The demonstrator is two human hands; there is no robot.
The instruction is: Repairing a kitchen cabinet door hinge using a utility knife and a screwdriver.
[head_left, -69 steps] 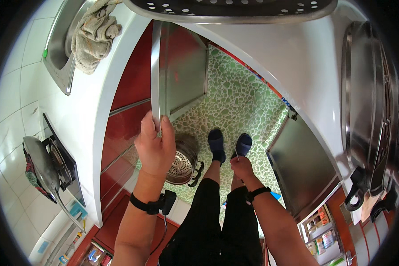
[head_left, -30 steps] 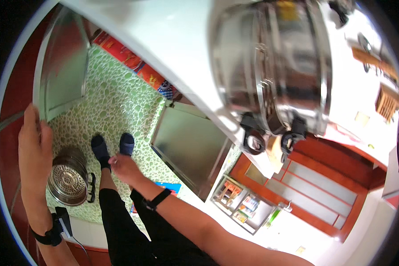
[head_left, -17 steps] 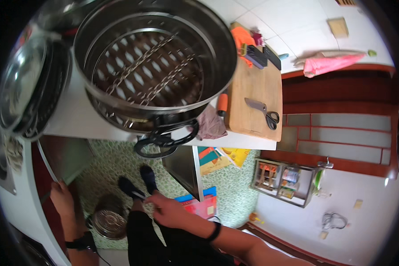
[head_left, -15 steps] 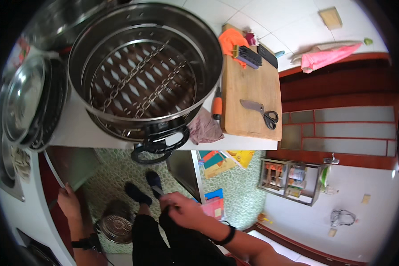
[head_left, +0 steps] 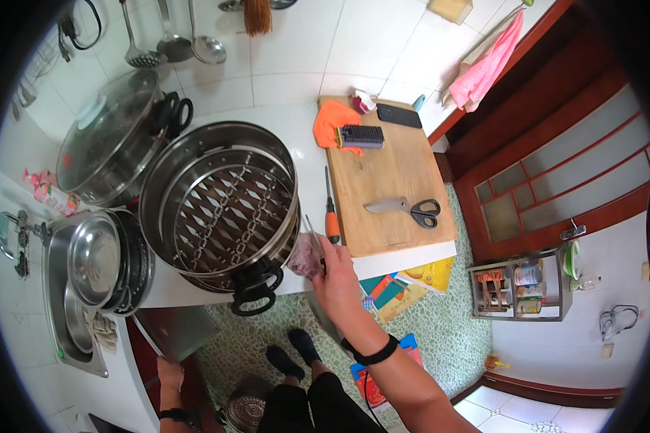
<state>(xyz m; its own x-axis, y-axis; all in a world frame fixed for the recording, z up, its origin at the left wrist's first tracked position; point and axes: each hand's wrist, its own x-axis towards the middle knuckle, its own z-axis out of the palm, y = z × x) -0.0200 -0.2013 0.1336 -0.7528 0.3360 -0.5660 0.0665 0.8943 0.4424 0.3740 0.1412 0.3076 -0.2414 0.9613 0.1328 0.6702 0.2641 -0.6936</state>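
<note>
Tool [head_left: 313,234] is pinched in our right hand [head_left: 335,274], its thin shaft pointing away and slightly left from the fingers, beside the cloth [head_left: 303,256]; our left hand [head_left: 170,373] is farther off by the door [head_left: 185,333]; its grip we cannot tell

Home kitchen, shown by rectangular stainless-steel sink [head_left: 94,365], hanging long-handled steel ladle [head_left: 209,49], white tiled wall [head_left: 289,65], rectangular pale-wooden chopping board [head_left: 383,173]

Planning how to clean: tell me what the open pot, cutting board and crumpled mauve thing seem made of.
Open pot: probably polished stainless steel, judging by its grey reflections. Cutting board: likely matte wood, given the mottled tan surface. Crumpled mauve thing: soft fabric, from its folds, though thin plastic is possible.
</note>
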